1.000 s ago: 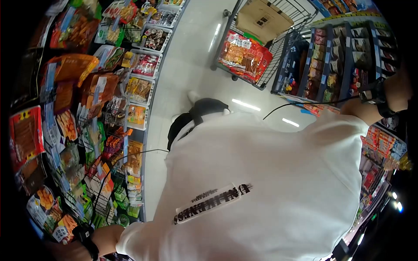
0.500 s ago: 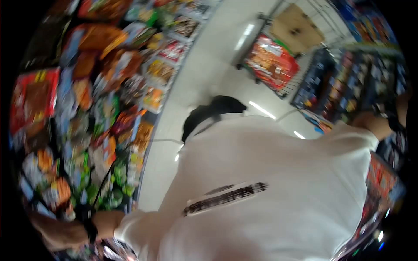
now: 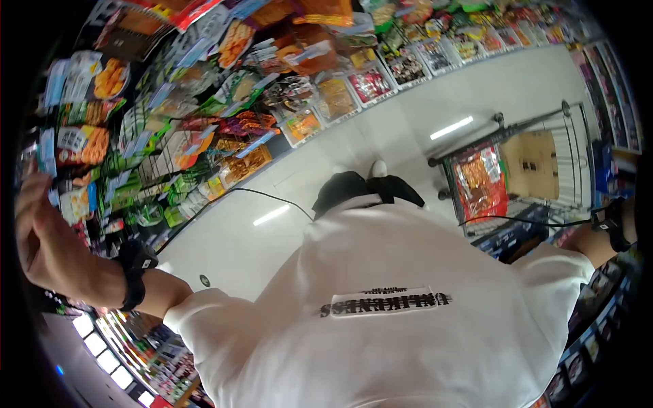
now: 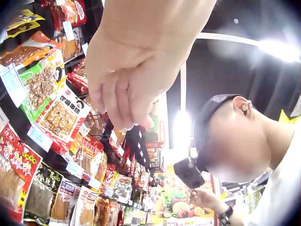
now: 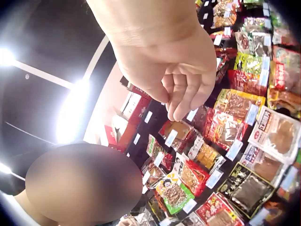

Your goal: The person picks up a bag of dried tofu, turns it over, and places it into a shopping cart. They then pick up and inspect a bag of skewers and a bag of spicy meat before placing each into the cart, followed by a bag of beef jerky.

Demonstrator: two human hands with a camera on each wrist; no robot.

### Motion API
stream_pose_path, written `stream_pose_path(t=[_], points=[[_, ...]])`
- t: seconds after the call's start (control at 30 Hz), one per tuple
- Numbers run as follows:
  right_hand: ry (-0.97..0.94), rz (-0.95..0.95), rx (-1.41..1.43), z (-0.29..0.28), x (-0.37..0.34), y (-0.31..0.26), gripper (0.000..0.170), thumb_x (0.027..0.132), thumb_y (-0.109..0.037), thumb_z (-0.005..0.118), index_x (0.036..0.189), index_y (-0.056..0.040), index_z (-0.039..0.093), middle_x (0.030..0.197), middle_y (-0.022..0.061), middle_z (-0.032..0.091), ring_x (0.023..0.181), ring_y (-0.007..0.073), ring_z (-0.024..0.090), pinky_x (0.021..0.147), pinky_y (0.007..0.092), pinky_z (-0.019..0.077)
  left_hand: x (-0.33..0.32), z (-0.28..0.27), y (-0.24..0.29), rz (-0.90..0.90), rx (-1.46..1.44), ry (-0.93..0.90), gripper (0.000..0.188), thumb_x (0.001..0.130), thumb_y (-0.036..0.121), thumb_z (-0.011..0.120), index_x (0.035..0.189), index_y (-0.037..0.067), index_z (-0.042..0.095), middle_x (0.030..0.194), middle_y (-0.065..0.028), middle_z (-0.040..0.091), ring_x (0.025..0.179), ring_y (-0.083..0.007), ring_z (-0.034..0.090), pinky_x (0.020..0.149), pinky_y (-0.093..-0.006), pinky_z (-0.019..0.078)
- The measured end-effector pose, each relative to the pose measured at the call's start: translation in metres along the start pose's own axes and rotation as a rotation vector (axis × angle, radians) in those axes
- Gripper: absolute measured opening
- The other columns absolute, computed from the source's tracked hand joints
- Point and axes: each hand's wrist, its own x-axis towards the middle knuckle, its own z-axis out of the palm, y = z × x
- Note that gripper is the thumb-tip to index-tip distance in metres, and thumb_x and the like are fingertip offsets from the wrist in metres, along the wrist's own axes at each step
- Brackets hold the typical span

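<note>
Loosely bent fingers, pinching nothing, are hanging from the left hand [image 3: 49, 238] in the head view — raised near packaged foods [image 3: 87, 144] that are filling one end of the shelf, though whether the two are touching one cannot tell. Small trays [image 3: 335, 100] are lining the shelf's front edge. Across the floor [image 3: 408, 129], a shopping cart [image 3: 537, 124] is carrying a red packet [image 3: 480, 182] at its end nearest the person's feet, with brown cardboard [image 3: 537, 166] resting beside it.

From the left wrist, the same fingers are lying close together, half-curled, while a white-bordered packet [image 4: 61, 117] and a green-edged packet [image 4: 41, 89] are sitting by price tags [image 4: 40, 137] on the shelf's front edge.

From the right wrist, the right hand [image 5: 171, 70] is hanging relaxed, its fingers loosely curling — a red pouch [image 5: 225, 129] is sitting near it, a black-bordered packet [image 5: 247, 188] farther off.
</note>
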Motion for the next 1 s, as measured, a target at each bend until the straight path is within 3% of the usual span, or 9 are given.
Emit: stream_pose_path(t=[0.07,0.17,0.23,0.3,0.4,0.53,0.83,0.87,1.0], points=[[-0.110,-0.019,0.098,0.015,0.023,0.011,0.020,0.092,-0.020,0.064,0.102,-0.0029,0.067,0.086,0.0086,0.069,0.074,0.0160,0.064,0.064,0.0249,0.0483,-0.009,-0.001,-0.002,-0.003,-0.140,-0.112,0.024,0.098,0.015,0.054,0.099,-0.008,0.062,0.100,-0.0217,0.066,0.098,-0.0338,0.065,0.103,-0.0558,0.0442],[-0.222,-0.026,0.142,0.035,0.057,0.023,0.023,0.091,-0.016,0.063,0.108,-0.0009,0.065,0.105,0.0113,0.067,0.085,0.0157,0.063,0.074,0.0260,0.0509,-0.014,0.011,0.015,-0.122,-0.137,-0.075,0.019,0.097,0.009,0.052,0.091,-0.006,0.062,0.092,-0.0184,0.066,0.087,-0.0284,0.066,0.099,-0.0499,0.0457],[-0.199,0.056,0.031,0.057,0.061,0.020,0.027,0.096,-0.024,0.053,0.112,-0.0028,0.061,0.103,0.0081,0.062,0.090,0.0157,0.059,0.084,0.0294,0.0469,-0.011,0.014,0.012,-0.161,-0.200,0.010,0.018,0.087,0.014,0.067,0.079,-0.001,0.067,0.082,-0.0141,0.068,0.079,-0.0243,0.066,0.089,-0.0424,0.0489],[-0.157,0.121,-0.095,0.086,0.066,0.015,0.026,0.103,-0.025,0.043,0.108,-0.0035,0.056,0.081,0.0012,0.055,0.078,0.0103,0.051,0.080,0.0264,0.0406,-0.006,0.014,0.004,-0.229,-0.201,0.027,0.018,0.075,0.020,0.080,0.072,0.005,0.071,0.071,-0.0055,0.069,0.070,-0.0193,0.067,0.084,-0.0403,0.0504],[-0.196,0.071,-0.010,0.138,0.095,0.001,0.023,0.099,-0.019,0.048,0.103,0.0007,0.059,0.077,0.0036,0.058,0.071,0.0097,0.057,0.068,0.0243,0.0458,-0.006,0.016,-0.012,-0.195,-0.264,0.072,0.023,0.064,0.013,0.088,0.063,0.005,0.067,0.066,-0.0033,0.067,0.067,-0.0163,0.066,0.082,-0.0386,0.0513],[-0.211,-0.058,-0.038,0.200,0.130,-0.019,0.022,0.097,-0.017,0.054,0.096,0.0028,0.065,0.077,0.0062,0.065,0.073,0.0118,0.063,0.069,0.0250,0.0500,-0.007,0.020,-0.029,-0.175,-0.364,0.055,0.021,0.065,0.010,0.087,0.063,0.004,0.067,0.066,-0.0041,0.068,0.066,-0.0171,0.066,0.081,-0.0364,0.0508],[-0.310,0.017,0.011,0.273,0.177,-0.033,0.021,0.097,-0.013,0.056,0.101,0.0047,0.066,0.084,0.0070,0.068,0.080,0.0124,0.065,0.074,0.0274,0.0525,-0.027,0.016,-0.075,-0.139,-0.479,-0.236,0.009,0.083,0.008,0.071,0.087,0.001,0.069,0.089,-0.0111,0.070,0.085,-0.0280,0.067,0.094,-0.0433,0.0509],[-0.324,0.027,0.004,0.279,0.180,-0.029,0.021,0.098,-0.014,0.057,0.102,0.0044,0.066,0.084,0.0067,0.068,0.080,0.0122,0.065,0.074,0.0270,0.0525,-0.028,0.022,-0.079,-0.154,-0.495,-0.202,0.009,0.082,0.008,0.072,0.078,0.000,0.071,0.081,-0.0073,0.072,0.077,-0.0218,0.068,0.091,-0.0412,0.0510],[-0.423,0.045,0.075,0.294,0.198,-0.006,0.022,0.098,-0.018,0.057,0.103,0.0026,0.066,0.085,0.0052,0.068,0.080,0.0109,0.064,0.075,0.0266,0.0526,-0.026,0.040,-0.085,-0.145,-0.465,-0.034,0.012,0.074,0.011,0.081,0.074,0.002,0.072,0.072,-0.0063,0.070,0.070,-0.0213,0.068,0.087,-0.0414,0.0511]])
